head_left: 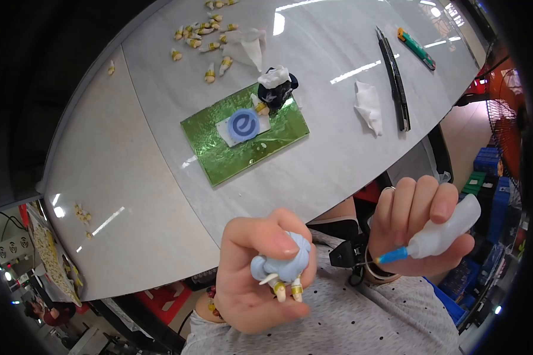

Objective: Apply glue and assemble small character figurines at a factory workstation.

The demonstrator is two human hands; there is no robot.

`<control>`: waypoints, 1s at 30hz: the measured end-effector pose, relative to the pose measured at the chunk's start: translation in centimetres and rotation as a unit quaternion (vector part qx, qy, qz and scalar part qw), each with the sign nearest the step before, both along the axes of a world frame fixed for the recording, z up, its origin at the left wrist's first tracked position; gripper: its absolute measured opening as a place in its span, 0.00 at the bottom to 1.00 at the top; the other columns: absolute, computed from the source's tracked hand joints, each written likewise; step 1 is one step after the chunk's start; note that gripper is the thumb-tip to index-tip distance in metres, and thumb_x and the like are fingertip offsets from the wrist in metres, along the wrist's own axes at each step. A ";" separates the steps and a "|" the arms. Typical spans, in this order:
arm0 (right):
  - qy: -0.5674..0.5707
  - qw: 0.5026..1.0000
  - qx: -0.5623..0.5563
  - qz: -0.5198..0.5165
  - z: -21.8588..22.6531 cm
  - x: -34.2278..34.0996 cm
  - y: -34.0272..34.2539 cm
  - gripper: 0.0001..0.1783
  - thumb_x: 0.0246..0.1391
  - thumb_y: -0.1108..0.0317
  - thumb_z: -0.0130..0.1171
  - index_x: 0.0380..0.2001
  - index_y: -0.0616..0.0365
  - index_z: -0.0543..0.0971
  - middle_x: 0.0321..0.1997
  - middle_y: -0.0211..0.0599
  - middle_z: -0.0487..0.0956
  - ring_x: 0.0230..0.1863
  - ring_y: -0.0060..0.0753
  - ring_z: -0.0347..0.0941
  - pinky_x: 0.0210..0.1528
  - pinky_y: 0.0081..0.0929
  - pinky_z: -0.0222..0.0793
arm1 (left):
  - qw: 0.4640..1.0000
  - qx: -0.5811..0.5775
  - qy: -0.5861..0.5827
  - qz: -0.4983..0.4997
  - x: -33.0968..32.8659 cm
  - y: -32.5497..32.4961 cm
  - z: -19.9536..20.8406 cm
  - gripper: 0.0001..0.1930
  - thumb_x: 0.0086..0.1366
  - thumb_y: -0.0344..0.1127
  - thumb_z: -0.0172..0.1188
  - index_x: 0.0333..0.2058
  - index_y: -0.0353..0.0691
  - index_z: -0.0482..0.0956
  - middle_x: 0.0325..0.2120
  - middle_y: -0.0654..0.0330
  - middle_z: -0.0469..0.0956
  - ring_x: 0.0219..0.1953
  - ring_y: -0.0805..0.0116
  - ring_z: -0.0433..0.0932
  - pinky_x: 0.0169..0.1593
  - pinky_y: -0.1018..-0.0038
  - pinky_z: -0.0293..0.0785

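Observation:
Near the front edge of the table, my left hand (251, 266) is closed around a small figurine (285, 263) with pale blue hair and two small limbs banded in gold. My right hand (411, 219) grips a white squeeze bottle (447, 228), whose blue tip with a thin needle points left toward the figurine, apart from it. Beyond my hands a green board (219, 157) lies on the table. A round pale blue piece with a dark swirl (243, 125) rests on a white patch of it. At the board's far corner stands a dark container topped with white tissue (276, 86).
Several small gold-banded figure parts (198, 35) lie at the far left beside a crumpled tissue (246, 47). Another tissue (369, 107), black tweezers (393, 80) and a green cutter knife (416, 48) lie to the right. More small parts (83, 214) sit at the left.

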State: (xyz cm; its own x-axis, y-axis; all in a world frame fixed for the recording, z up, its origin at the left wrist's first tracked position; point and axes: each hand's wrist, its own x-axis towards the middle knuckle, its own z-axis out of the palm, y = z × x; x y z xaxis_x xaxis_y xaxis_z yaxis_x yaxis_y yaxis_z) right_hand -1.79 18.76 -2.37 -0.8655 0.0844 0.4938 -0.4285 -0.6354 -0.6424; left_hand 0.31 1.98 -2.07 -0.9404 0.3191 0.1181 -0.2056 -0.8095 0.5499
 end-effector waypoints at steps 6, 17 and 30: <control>-0.022 0.999 0.039 -0.021 0.2 0.2 -0.4 0.33 0.47 0.42 0.50 0.33 0.70 0.71 0.24 0.35 0.70 0.21 0.20 0.63 0.17 0.14 0.55 | 0.999 -0.038 -0.014 0.001 -0.1 -0.3 0.4 0.28 0.43 0.19 0.63 0.43 0.35 0.59 0.33 0.51 0.62 0.25 0.79 0.64 0.26 0.87 0.59; -0.042 0.999 0.033 -0.008 0.2 0.3 -0.7 0.33 0.48 0.43 0.49 0.32 0.72 0.71 0.23 0.36 0.70 0.19 0.19 0.62 0.14 0.15 0.53 | 0.997 0.008 -0.081 -0.004 -0.3 -0.3 0.9 0.29 0.44 0.19 0.61 0.44 0.36 0.57 0.36 0.50 0.60 0.25 0.76 0.64 0.26 0.83 0.59; -0.084 0.996 0.028 -0.016 0.8 0.5 -1.1 0.27 0.50 0.46 0.49 0.30 0.66 0.71 0.20 0.33 0.68 0.17 0.20 0.62 0.15 0.15 0.55 | 0.998 0.040 -0.040 -0.003 -0.4 -0.4 0.4 0.29 0.43 0.15 0.60 0.43 0.39 0.57 0.35 0.49 0.59 0.21 0.77 0.64 0.23 0.84 0.59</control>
State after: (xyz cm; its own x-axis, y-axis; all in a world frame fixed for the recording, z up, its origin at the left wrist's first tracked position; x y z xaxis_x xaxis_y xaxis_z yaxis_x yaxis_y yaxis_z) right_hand -1.32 17.64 -1.61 -0.9336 0.0902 0.3469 -0.3317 -0.5839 -0.7410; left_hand -0.08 1.59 -1.71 -0.9459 0.3172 0.0685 -0.2507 -0.8484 0.4662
